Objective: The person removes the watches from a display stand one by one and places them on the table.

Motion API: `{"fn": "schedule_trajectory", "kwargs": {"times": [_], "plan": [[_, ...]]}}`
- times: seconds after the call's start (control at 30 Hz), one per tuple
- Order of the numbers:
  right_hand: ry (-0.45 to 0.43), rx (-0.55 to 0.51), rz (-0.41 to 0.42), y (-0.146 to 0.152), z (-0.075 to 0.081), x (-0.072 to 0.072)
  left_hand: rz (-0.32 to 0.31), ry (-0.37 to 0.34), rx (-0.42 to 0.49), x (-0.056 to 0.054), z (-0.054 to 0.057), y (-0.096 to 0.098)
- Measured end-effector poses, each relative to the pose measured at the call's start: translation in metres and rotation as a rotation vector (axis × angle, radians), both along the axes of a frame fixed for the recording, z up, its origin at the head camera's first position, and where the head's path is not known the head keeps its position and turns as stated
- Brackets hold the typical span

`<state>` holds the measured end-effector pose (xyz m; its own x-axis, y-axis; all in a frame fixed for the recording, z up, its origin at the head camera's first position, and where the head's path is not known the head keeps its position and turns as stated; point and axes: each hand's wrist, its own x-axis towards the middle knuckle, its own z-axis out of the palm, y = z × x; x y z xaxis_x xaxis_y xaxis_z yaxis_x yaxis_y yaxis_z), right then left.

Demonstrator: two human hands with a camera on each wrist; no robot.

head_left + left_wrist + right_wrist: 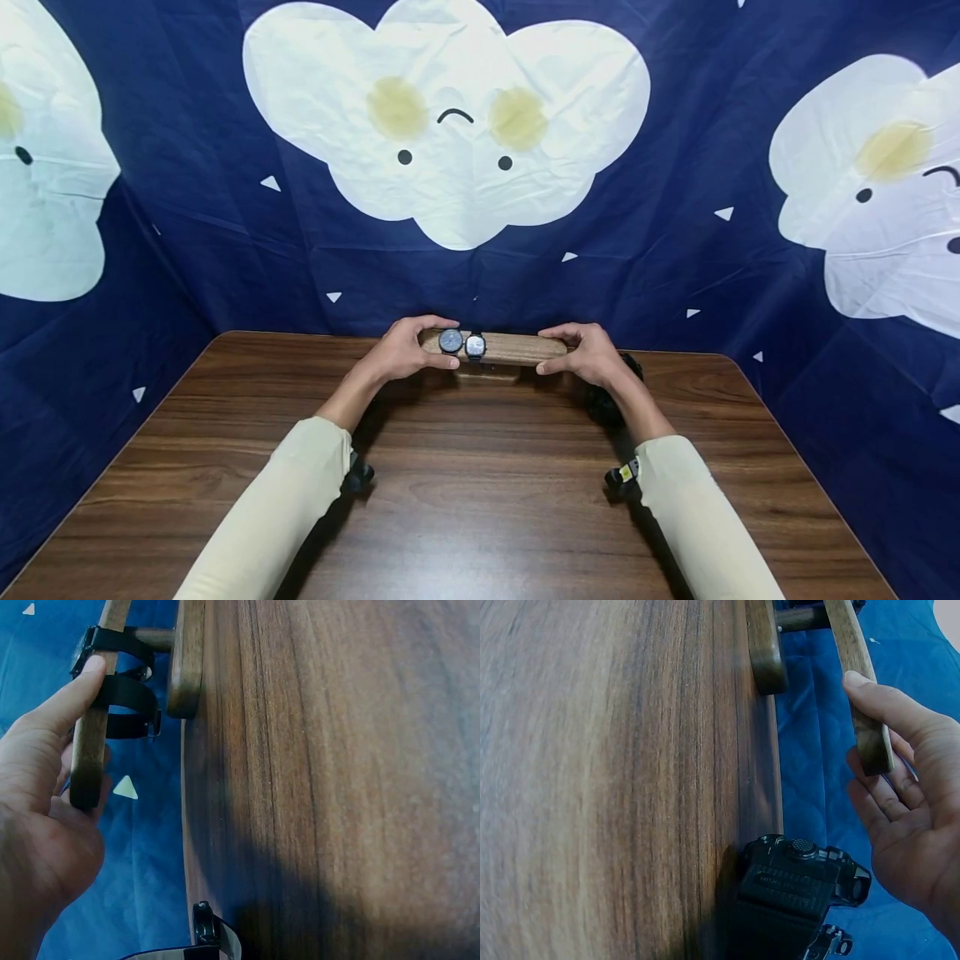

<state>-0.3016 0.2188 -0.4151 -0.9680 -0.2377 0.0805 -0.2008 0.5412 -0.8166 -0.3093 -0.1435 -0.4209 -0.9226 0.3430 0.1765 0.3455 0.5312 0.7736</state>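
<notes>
A wooden watch stand (517, 347) is at the far side of the table, a rounded bar on a short post over a wooden base (187, 667). Two dark watches sit side by side toward its left end: a round-faced watch (450, 341) and a squarer-faced watch (476, 346). My left hand (401, 348) grips the bar's left end beside the round watch, thumb on the near edge. The right hand (588, 354) holds the bare right end between thumb and fingers. In the left wrist view the black straps (131, 697) loop beneath the bar.
A bulky black camera-like object (787, 892) stands near the far table edge, partly hidden below my right forearm in the head view. The brown wooden table (480, 483) ends just behind the stand, where a blue cloth backdrop (510, 275) with white clouds hangs.
</notes>
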Motion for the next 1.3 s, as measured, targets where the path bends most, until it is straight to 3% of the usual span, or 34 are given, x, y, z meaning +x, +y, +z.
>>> {"fn": "schedule_trajectory", "kwargs": {"times": [0.73,1.3], "plan": [[-0.004,-0.001,0.001,-0.002,0.002,0.002,0.036,-0.002,0.034,0.000,-0.003,-0.010],[0.008,0.009,-0.004,-0.001,0.002,-0.002,0.026,-0.068,0.080,0.000,-0.001,-0.017]]}}
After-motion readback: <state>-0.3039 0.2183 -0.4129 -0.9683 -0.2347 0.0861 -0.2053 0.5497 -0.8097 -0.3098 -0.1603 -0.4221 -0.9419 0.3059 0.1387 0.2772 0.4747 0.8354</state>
